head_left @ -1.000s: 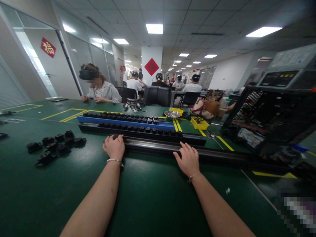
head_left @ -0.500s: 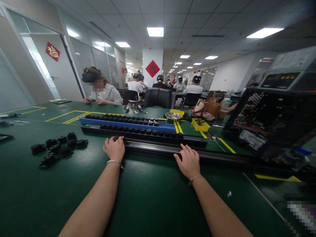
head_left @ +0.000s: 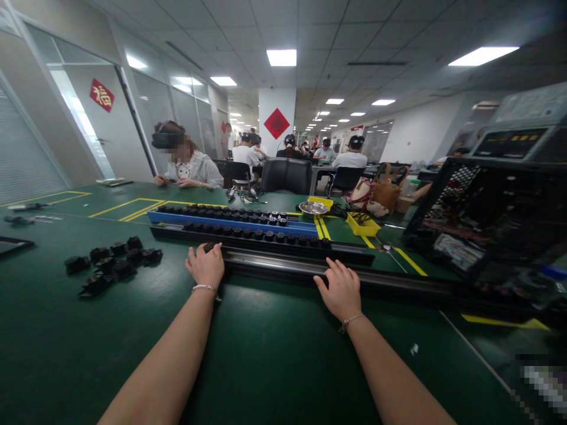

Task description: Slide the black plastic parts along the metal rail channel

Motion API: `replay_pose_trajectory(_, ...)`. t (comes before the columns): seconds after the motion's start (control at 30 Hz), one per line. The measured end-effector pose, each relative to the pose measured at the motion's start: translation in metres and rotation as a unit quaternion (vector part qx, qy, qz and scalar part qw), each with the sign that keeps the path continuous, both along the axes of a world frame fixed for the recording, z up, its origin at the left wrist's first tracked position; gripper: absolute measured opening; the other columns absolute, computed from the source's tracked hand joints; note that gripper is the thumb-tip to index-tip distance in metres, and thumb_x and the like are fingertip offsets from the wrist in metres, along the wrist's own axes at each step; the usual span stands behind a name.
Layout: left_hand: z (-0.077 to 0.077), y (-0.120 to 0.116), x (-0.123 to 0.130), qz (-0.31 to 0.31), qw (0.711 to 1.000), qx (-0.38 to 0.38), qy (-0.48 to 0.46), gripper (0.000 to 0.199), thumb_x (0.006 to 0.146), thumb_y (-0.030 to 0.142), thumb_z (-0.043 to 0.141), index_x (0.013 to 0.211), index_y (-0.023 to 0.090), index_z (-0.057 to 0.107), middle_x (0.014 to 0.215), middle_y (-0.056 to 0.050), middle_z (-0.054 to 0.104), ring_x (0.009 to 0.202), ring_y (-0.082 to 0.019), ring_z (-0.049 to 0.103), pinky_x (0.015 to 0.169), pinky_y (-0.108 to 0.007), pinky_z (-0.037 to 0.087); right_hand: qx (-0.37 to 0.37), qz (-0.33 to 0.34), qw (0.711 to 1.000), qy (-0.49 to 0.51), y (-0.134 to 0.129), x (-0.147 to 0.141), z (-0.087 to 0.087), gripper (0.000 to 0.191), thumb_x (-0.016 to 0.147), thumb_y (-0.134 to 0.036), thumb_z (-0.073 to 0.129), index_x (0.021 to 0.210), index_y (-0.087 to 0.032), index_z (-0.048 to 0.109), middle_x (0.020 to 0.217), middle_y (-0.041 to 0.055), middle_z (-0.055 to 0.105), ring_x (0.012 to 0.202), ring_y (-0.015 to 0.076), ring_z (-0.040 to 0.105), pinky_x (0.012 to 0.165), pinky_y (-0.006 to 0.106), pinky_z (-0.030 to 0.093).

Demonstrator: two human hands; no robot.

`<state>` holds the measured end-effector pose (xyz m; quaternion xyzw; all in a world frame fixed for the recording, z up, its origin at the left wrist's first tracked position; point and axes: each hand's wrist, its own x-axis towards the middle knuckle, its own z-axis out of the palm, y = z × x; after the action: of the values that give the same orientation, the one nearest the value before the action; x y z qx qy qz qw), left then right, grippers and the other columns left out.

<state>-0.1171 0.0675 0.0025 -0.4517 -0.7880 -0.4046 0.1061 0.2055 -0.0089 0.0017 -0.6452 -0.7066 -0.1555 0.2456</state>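
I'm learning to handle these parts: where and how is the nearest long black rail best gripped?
Probably by its long edges, at two widely spaced points, from above and the near side: the long rail lies lengthwise across the view, with a second rail close along its far side.

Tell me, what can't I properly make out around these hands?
All in the head view:
Dark piece at the left hand: partly covered by the fingers.
Underside of the right hand: hidden by its own back.
Right end of the nearest black rail: lost in shadow by the open black case.
Bottom-right object: pixelated, cut off by the edge.
Piled black parts: too dark for details.
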Motion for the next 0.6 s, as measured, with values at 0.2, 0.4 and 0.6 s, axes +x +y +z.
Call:
replay_pose_trajectory(0.2,0.003,0.000,-0.010,-0.021,0.999,-0.029,0.034,0.041,0.089,0.040,0.035,0.098,0.022,0.072,0.120,-0.011,0.057,0.118,-0.032,0.041,0.097,-0.047,0.035,-0.004,-0.002,1.000,-0.001,-0.001,-0.001,0.001,0.034,0.088,-0.045,0.040,0.077,-0.019,0.059,0.131,0.0065,0.052,0.124,0.0266,0.042,0.099,0.045,0.028)
replay_pose_trajectory(0.4,0.006,0.001,-0.021,-0.039,0.993,-0.080,0.073,0.047,0.091,0.040,0.029,0.101,0.023,0.071,0.120,-0.013,0.055,0.103,-0.030,0.049,0.088,-0.043,0.040,-0.002,-0.002,1.000,-0.002,-0.001,-0.001,0.001,0.033,0.088,-0.044,0.040,0.078,-0.019,0.059,0.131,0.0069,0.053,0.123,0.0268,0.042,0.099,0.045,0.028)
replay_pose_trajectory(0.6,0.006,0.002,-0.037,-0.073,0.984,-0.103,0.122,0.050,0.092,0.038,0.024,0.107,0.023,0.069,0.116,-0.016,0.055,0.100,-0.029,0.052,0.087,-0.042,0.040,-0.001,-0.004,1.000,-0.008,0.001,0.000,-0.001,0.032,0.087,-0.044,0.041,0.077,-0.020,0.059,0.131,0.0067,0.053,0.123,0.0265,0.042,0.098,0.045,0.028)
